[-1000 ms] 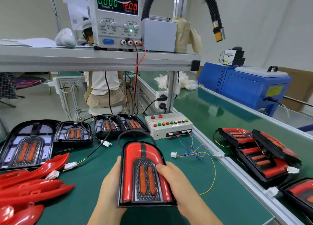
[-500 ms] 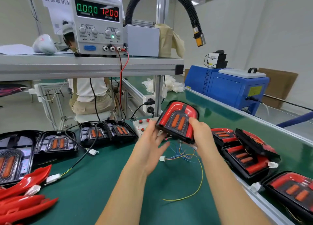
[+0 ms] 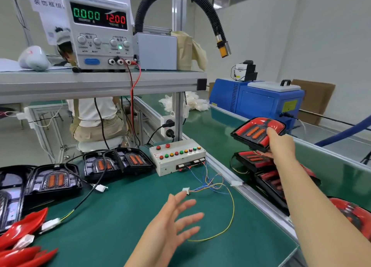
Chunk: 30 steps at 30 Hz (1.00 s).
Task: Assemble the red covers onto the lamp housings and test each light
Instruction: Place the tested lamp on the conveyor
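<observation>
— Green matting (image 3: 120,216) covers the bench, and the conveyor belt (image 3: 210,130) runs along its right side. Where's the covered lamp?

— Far right, held above the belt. The right hand (image 3: 281,144) grips the assembled lamp (image 3: 255,131) by its near edge. The thumb lies across the red face and the other fingers curl underneath, mostly hidden.

— And the other hand?

— The left hand (image 3: 172,224) hovers over the mat with its fingers spread, holding nothing. It's just on the near side of the white connector (image 3: 185,190) on the test box (image 3: 176,158) leads.

— How should the lamp go down?

— I'd lower it flat and face up beside the finished lamps (image 3: 267,176), not on top of one, so the covers don't scuff. Let go only once it rests.

— Next?

— Probably one of the bare housings (image 3: 54,180) at the left, and a red cover (image 3: 24,226).
</observation>
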Motion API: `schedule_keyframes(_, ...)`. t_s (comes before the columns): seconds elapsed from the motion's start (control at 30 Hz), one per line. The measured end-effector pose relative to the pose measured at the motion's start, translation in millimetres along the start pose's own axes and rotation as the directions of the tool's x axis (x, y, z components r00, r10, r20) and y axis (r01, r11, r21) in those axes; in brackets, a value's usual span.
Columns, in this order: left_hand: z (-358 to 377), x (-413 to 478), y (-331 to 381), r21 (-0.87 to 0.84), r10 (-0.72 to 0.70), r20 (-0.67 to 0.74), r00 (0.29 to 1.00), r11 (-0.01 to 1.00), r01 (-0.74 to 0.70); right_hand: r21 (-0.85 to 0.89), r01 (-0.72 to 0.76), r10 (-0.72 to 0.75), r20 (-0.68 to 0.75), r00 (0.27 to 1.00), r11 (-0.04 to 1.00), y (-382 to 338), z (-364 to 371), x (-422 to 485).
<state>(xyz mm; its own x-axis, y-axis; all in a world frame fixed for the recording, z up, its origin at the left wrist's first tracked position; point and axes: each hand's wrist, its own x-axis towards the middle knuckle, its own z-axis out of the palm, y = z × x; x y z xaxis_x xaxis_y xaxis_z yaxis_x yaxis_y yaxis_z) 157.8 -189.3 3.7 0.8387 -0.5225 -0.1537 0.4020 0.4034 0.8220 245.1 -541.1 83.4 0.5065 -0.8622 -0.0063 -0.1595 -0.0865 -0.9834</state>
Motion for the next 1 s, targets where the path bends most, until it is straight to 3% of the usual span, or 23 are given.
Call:
schedule_keyframes(0.33, 3.2, -10.8, -10.2, 0.123, -0.036, -0.052, 0.998, 0.992, 0.042, -0.036, -0.188, 0.189, 0.016, 0.982, 0.981, 11.9, 12.4, 0.2)
schedule_keyframes(0.67, -0.6, -18.3, -7.0, 0.161, -0.023, -0.077, 0.997, 0.986, 0.035, -0.390, -0.073, 0.044, -0.082, 0.996, 0.918, 16.9, 28.9, -3.3)
schedule_keyframes(0.73, -1.4, -19.6, -5.9, 0.163, -0.020, -0.074, 0.997, 0.986, 0.031, -0.559, -0.020, -0.001, -0.036, 0.999, 0.829, 16.0, 26.2, -2.8)
schedule_keyframes(0.83, -3.3, -20.5, -4.7, 0.165, -0.011, -0.068, 0.998, 0.986, 0.022, -0.797, 0.066, -0.070, 0.029, 0.997, 0.601, 11.5, 19.0, -1.1)
schedule_keyframes(0.93, -5.1, -19.9, -4.0, 0.164, -0.003, -0.064, 0.998, 0.986, 0.013, -0.922, 0.154, -0.163, 0.101, 0.981, 0.355, 7.1, 16.4, -1.2)
schedule_keyframes(1.0, -4.8, -18.9, -3.7, 0.162, -0.002, -0.065, 0.998, 0.987, 0.012, -0.952, 0.177, -0.182, 0.134, 0.974, 0.248, 6.5, 18.3, -3.6)
